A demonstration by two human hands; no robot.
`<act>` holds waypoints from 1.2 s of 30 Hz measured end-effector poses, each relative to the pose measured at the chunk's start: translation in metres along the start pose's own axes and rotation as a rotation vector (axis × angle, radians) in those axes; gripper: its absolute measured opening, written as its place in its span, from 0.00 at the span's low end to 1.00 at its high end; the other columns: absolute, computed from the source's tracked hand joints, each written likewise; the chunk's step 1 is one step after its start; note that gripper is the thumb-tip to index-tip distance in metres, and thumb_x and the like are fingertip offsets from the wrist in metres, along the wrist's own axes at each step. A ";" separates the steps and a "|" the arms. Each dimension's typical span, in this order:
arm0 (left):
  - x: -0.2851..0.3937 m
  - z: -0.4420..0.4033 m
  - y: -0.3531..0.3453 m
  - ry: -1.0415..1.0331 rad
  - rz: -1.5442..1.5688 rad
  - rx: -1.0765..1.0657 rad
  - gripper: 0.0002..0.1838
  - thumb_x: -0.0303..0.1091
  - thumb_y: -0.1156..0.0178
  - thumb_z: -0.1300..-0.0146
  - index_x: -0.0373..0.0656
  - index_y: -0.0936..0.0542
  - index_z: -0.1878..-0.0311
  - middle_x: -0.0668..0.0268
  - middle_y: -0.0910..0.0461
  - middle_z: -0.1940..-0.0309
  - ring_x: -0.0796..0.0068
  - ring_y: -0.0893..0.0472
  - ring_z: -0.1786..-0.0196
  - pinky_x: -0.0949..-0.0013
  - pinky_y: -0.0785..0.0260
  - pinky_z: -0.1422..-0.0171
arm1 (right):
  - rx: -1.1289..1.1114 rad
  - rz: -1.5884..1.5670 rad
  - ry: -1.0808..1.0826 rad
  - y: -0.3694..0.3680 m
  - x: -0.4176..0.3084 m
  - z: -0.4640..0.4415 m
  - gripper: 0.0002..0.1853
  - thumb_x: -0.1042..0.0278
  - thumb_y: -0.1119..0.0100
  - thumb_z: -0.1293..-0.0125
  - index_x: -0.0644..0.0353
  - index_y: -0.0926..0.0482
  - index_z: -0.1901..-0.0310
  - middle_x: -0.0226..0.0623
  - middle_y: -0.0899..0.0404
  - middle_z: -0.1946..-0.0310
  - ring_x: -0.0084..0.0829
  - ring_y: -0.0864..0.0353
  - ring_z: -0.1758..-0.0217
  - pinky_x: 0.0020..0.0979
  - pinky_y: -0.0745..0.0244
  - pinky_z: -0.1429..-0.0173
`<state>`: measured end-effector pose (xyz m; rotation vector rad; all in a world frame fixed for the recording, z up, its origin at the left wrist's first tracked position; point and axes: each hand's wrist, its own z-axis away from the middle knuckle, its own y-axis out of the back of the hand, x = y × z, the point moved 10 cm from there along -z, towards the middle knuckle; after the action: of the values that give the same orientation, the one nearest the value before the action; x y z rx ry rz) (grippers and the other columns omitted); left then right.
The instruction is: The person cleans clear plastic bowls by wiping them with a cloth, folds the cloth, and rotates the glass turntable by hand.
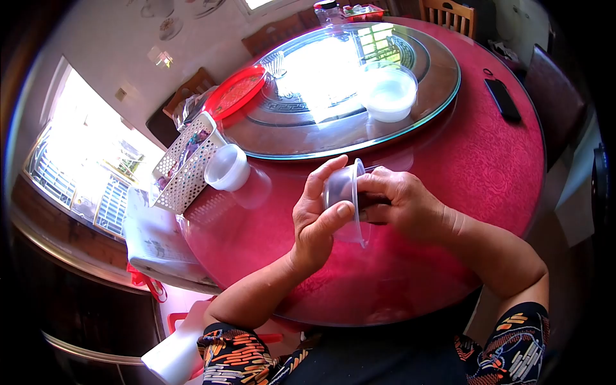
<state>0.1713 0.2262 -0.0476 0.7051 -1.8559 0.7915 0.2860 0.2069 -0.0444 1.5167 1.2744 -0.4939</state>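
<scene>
Clearly, from the head view, the work sits just above the near part of a red desk (398, 282): one clear plastic cup (339, 191), tipped on its side with its mouth facing the right grip (407, 196). The left grip (314, 224) is grasping the cup's body, thumb on the near side and fingers on the far side. The right grip has its fingers bent at the cup's mouth; the fingertips are hidden, so whether they pinch anything cannot be told.

Around them, one translucent bowl (226, 168) stands to the left, just beside one white perforated basket (186, 165) holding small coloured things too unclear to name or count. Beyond the cup, one large glass turntable (324, 135) takes up much of the desk. It carries one group of clear containers (389, 96), seemingly stacked, their number not readable, and one slotted pale piece (276, 64) next to one red tray (236, 92) at the turntable's left edge. Farther back stand one dark-lidded jar (329, 14) and a second, smaller red tray (363, 10). One black phone (502, 101) lies on the right side, well apart from both grips.
</scene>
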 end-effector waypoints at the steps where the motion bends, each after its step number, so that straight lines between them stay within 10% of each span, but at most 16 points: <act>1: -0.001 0.000 -0.001 0.001 -0.025 -0.018 0.39 0.42 0.37 0.32 0.41 0.39 0.22 0.59 0.25 0.38 0.69 0.24 0.37 0.63 0.34 0.28 | -0.025 -0.144 -0.050 -0.001 0.007 -0.001 0.22 0.64 0.25 0.40 0.46 0.16 0.44 0.43 0.18 0.59 0.43 0.15 0.55 0.41 0.20 0.49; 2: -0.001 0.000 -0.002 0.001 -0.049 -0.034 0.39 0.42 0.38 0.32 0.42 0.40 0.21 0.59 0.25 0.37 0.68 0.24 0.37 0.63 0.34 0.28 | -0.095 -0.387 -0.208 -0.007 0.017 -0.001 0.21 0.66 0.23 0.42 0.47 0.14 0.46 0.41 0.19 0.59 0.41 0.16 0.56 0.40 0.20 0.48; 10: -0.019 -0.011 0.004 0.256 0.149 0.008 0.43 0.65 0.59 0.22 0.35 0.41 0.22 0.49 0.27 0.32 0.57 0.24 0.31 0.54 0.34 0.23 | 0.290 0.700 0.515 0.021 -0.051 0.009 0.13 0.62 0.26 0.44 0.47 0.11 0.55 0.44 0.19 0.61 0.41 0.14 0.60 0.42 0.17 0.57; 14: -0.030 -0.009 -0.001 0.480 0.235 -0.018 0.41 0.66 0.57 0.24 0.34 0.28 0.29 0.53 0.17 0.48 0.65 0.14 0.49 0.66 0.19 0.48 | 0.357 0.845 0.717 0.017 -0.079 0.023 0.09 0.61 0.28 0.43 0.45 0.10 0.60 0.45 0.19 0.59 0.42 0.14 0.58 0.43 0.16 0.55; 18: -0.032 -0.003 -0.002 0.518 0.024 -0.161 0.37 0.60 0.54 0.27 0.36 0.27 0.30 0.61 0.18 0.66 0.73 0.18 0.73 0.76 0.31 0.74 | 0.364 0.816 0.683 0.015 -0.078 0.022 0.10 0.61 0.28 0.44 0.46 0.10 0.59 0.45 0.19 0.60 0.41 0.14 0.58 0.42 0.17 0.57; 27: 0.013 -0.005 -0.010 0.023 -0.253 -0.170 0.37 0.44 0.39 0.30 0.38 0.37 0.23 0.59 0.23 0.41 0.74 0.23 0.42 0.69 0.30 0.38 | 0.087 0.056 0.327 0.021 -0.023 -0.002 0.21 0.74 0.22 0.49 0.49 0.13 0.51 0.38 0.22 0.63 0.39 0.15 0.61 0.41 0.17 0.56; 31: -0.003 -0.011 -0.002 0.218 -0.160 -0.177 0.41 0.46 0.37 0.33 0.41 0.39 0.21 0.59 0.23 0.39 0.72 0.23 0.40 0.66 0.31 0.33 | 0.199 0.519 0.510 0.024 -0.048 0.005 0.16 0.67 0.25 0.46 0.49 0.11 0.53 0.37 0.23 0.64 0.37 0.16 0.62 0.39 0.18 0.57; 36: -0.030 0.002 0.003 0.593 -0.112 -0.119 0.38 0.61 0.45 0.29 0.42 0.32 0.26 0.63 0.21 0.55 0.76 0.19 0.64 0.77 0.31 0.72 | 0.291 0.802 0.636 0.015 -0.062 0.015 0.11 0.64 0.27 0.42 0.46 0.11 0.56 0.39 0.23 0.65 0.38 0.15 0.62 0.40 0.17 0.60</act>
<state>0.1793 0.2307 -0.0763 0.4311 -1.3015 0.7146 0.2817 0.1671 0.0079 2.3710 0.9289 0.3766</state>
